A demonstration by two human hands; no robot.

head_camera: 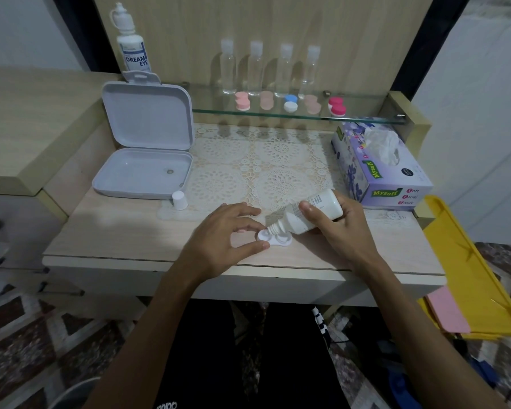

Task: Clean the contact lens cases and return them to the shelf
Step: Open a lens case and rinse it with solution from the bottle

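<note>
Both forearms reached forward — the left hand (pixel 223 231) lay spread, fingers loosely curled; the right hand (pixel 341 228) was clenched, thumb uppermost.

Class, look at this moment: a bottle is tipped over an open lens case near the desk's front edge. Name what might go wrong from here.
1. The right hand tips the white bottle steeply onto the open lens case; liquid may overflow onto the desk.
2. The left hand touches only the case's edge, so it might slide.
3. The loose bottle cap could get knocked off.

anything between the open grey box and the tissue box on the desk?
Head view: only the lace mat lies between the grey box and the tissue box; nothing stands on it there.
</note>
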